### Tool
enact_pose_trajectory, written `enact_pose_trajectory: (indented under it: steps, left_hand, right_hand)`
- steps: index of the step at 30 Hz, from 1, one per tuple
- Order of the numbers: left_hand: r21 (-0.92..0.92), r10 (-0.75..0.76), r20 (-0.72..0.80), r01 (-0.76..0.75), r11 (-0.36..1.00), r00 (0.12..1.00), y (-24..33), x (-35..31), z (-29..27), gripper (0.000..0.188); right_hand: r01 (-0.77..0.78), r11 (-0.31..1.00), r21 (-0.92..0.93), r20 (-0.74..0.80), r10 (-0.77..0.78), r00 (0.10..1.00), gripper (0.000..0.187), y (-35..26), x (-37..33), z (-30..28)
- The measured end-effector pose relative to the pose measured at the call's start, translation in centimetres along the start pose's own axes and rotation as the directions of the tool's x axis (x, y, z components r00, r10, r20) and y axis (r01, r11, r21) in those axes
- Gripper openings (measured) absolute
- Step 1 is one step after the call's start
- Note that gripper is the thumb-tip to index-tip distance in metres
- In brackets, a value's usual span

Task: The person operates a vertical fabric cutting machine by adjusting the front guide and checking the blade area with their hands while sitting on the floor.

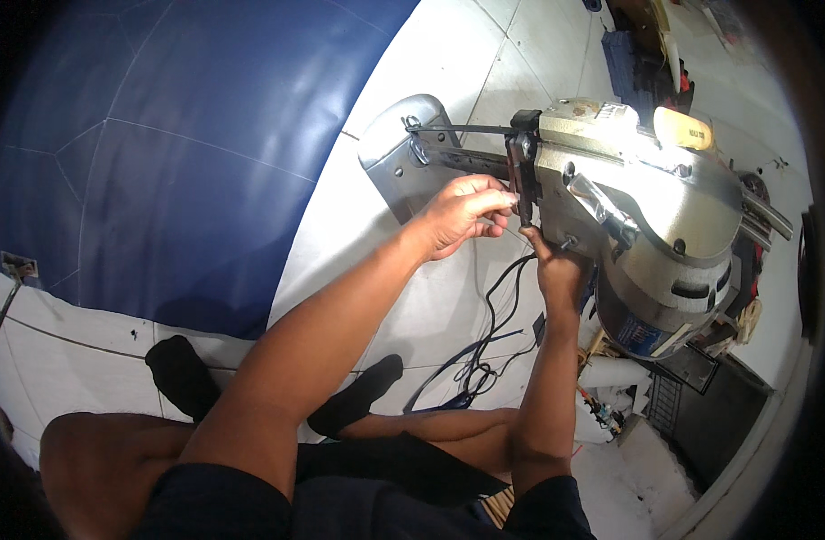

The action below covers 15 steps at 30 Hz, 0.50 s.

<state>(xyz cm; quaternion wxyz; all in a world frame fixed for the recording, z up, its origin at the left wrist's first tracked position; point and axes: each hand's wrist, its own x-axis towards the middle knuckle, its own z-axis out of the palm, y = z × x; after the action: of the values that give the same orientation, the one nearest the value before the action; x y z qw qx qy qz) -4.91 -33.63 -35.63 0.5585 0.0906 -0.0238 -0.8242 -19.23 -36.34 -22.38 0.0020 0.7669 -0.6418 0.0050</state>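
A metal cloth cutting machine [579, 148] lies to the right of centre, its rounded motor housing toward the right. A narrow upright runs left from it to a shiny base plate [390, 162]. Across the upright, against the housing, sits a dark bracket [523, 166]. My left hand [466, 216] is closed in a pinch at this bracket; whatever small thing its fingertips hold is too hidden to name. Under the housing, my right hand [559, 265] grips the machine, its thumb against the bracket's lower end. The other right fingers are mostly out of sight.
Blue sheeting [187, 153] covers the upper left of the white tiled floor [331, 279]. Black cables [484, 346] lie coiled below the machine. My socked feet [358, 391] rest close by. Assorted tools and scraps [610, 405] are piled at the right.
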Motion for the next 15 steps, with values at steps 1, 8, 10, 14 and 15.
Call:
enact_pose_trajectory:
  steps: [1,8,10,14,15]
  left_hand:
    - [0.027,0.040,-0.012,-0.040,0.999,0.999,-0.1,0.0,0.2,0.017]
    - [0.388,0.208,-0.053,-0.171,0.906,0.977,0.0,0.0,0.7,0.018]
    - [0.389,0.207,-0.076,-0.162,0.907,0.975,-0.1,0.0,0.9,0.019]
    - [0.338,0.189,-0.066,-0.156,0.928,0.980,-0.1,0.0,0.5,0.021]
    - [0.332,0.193,-0.062,-0.162,0.929,0.979,-0.1,-0.1,0.3,0.021]
  right_hand:
    - [-0.012,1.000,0.002,0.000,0.012,1.000,0.058,-0.2,0.0,0.1]
    - [0.055,0.996,-0.071,-0.061,-0.060,0.996,0.060,-0.4,-0.1,0.0]
    - [0.087,0.994,-0.059,-0.072,-0.091,0.993,0.061,0.0,0.0,0.1]
    - [-0.015,0.995,-0.103,-0.024,0.013,1.000,0.062,-0.8,-0.2,0.1]
    - [-0.053,0.995,-0.079,0.014,0.054,0.998,0.062,-1.3,-0.1,-0.2]
